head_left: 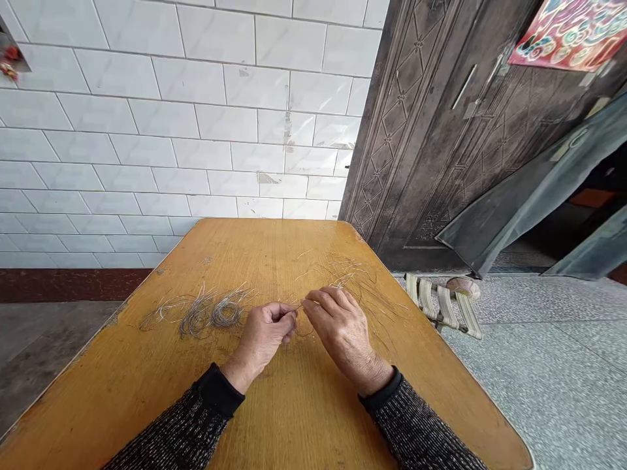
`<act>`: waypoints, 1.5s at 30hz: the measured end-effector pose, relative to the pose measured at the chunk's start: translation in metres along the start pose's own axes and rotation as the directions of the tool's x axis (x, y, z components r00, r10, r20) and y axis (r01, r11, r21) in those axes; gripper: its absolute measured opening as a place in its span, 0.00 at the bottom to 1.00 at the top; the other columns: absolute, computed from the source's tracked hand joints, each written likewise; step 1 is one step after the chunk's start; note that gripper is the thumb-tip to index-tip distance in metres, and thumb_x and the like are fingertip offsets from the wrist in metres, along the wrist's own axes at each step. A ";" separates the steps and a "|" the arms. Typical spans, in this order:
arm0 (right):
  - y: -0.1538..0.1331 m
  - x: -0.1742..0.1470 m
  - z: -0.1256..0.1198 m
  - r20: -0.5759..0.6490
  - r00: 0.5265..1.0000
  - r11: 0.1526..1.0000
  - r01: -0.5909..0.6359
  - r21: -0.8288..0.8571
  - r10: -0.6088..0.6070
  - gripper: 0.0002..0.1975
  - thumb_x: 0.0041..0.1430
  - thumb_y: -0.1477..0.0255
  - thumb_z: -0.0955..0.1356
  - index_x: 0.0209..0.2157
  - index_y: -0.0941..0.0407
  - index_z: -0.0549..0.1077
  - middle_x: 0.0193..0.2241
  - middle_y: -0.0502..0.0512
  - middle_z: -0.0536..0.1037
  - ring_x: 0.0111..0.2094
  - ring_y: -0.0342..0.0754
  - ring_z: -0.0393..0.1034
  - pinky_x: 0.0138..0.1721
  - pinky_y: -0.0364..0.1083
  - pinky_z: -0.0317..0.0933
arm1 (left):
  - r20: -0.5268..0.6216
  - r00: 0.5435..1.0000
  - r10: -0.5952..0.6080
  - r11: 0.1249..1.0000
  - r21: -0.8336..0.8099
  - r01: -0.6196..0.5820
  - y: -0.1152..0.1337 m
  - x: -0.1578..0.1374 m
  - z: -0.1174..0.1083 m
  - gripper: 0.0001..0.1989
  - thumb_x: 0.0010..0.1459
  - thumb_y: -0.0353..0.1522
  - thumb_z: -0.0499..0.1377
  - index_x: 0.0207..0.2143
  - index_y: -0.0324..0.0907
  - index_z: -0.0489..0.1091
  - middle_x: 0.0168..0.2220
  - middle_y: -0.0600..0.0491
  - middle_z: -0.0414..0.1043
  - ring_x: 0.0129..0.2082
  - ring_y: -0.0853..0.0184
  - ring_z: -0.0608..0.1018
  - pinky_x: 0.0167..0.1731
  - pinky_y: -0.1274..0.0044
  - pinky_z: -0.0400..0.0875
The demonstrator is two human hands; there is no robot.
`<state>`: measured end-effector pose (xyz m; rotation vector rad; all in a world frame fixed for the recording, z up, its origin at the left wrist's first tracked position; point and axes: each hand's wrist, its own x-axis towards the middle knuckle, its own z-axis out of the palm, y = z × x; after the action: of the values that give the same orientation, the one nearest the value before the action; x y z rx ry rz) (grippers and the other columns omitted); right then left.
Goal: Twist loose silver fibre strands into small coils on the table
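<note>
Over the middle of the wooden table (294,405), my left hand (267,329) pinches a thin wire (298,307) between thumb and forefinger. My right hand (337,326) is closed on the same wire a short way to the right, its fingertips pointing at the left hand. Several coiled bundles of thin grey wire (226,313) lie left of my left hand. Loose strands of wire (377,294) spread over the table beyond and to the right of my right hand. My palms hide part of what the fingers hold.
A white tiled wall (210,156) stands behind the table. To the right are a dark carved door (416,130) and a grey-green curtain (529,189). On the speckled floor beside the table is a stool with woven straps (445,307), with a round pinkish ball-like object (464,287) next to it.
</note>
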<state>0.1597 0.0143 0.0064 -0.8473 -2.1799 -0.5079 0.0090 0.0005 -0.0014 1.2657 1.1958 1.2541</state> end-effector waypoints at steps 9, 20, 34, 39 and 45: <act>0.006 -0.002 0.003 0.016 1.000 0.999 0.015 0.052 -0.016 0.10 0.62 0.76 0.60 0.34 0.58 0.71 0.34 0.56 0.74 0.38 0.48 0.63 0.39 0.46 0.58 | 0.148 0.988 -0.050 0.998 -0.036 0.056 0.006 -0.005 -0.003 0.10 0.48 0.37 0.59 0.23 0.37 0.69 0.19 0.55 0.66 0.20 0.73 0.67 0.20 0.80 0.59; 0.001 0.003 -0.007 0.092 0.985 0.986 0.137 0.096 -0.146 0.10 0.62 0.75 0.60 0.35 0.59 0.72 0.35 0.56 0.75 0.39 0.48 0.64 0.38 0.46 0.61 | 0.333 0.919 -0.212 0.925 -0.236 0.299 0.003 0.004 -0.017 0.11 0.41 0.35 0.66 0.23 0.36 0.72 0.20 0.56 0.67 0.17 0.79 0.61 0.16 0.83 0.50; 0.007 0.005 -0.006 0.010 0.999 0.999 0.053 0.008 -0.053 0.12 0.58 0.66 0.64 0.40 0.59 0.71 0.39 0.57 0.75 0.43 0.50 0.65 0.41 0.47 0.63 | 0.287 0.925 -0.251 0.902 -0.277 0.331 0.008 0.001 -0.018 0.13 0.35 0.34 0.69 0.22 0.37 0.72 0.17 0.57 0.67 0.15 0.78 0.64 0.18 0.82 0.53; 0.006 0.005 -0.007 -0.004 1.000 1.000 0.029 0.007 -0.029 0.10 0.58 0.68 0.64 0.39 0.58 0.72 0.38 0.58 0.75 0.42 0.50 0.64 0.42 0.49 0.61 | 0.191 0.954 -0.232 0.908 -0.308 0.283 0.003 0.002 -0.015 0.13 0.35 0.34 0.68 0.24 0.37 0.71 0.19 0.57 0.67 0.16 0.77 0.65 0.18 0.81 0.53; 0.003 0.004 -0.003 -0.007 1.000 1.000 -0.002 -0.012 0.002 0.08 0.58 0.72 0.64 0.38 0.58 0.72 0.36 0.57 0.74 0.39 0.49 0.64 0.39 0.48 0.61 | 0.120 0.965 -0.235 0.895 -0.360 0.263 -0.002 0.004 -0.013 0.13 0.35 0.33 0.68 0.24 0.37 0.70 0.19 0.57 0.67 0.17 0.77 0.64 0.18 0.81 0.54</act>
<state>0.1615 0.0166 0.0113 -0.8529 -2.1718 -0.5227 -0.0046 0.0043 -0.0025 0.8412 0.9729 1.1656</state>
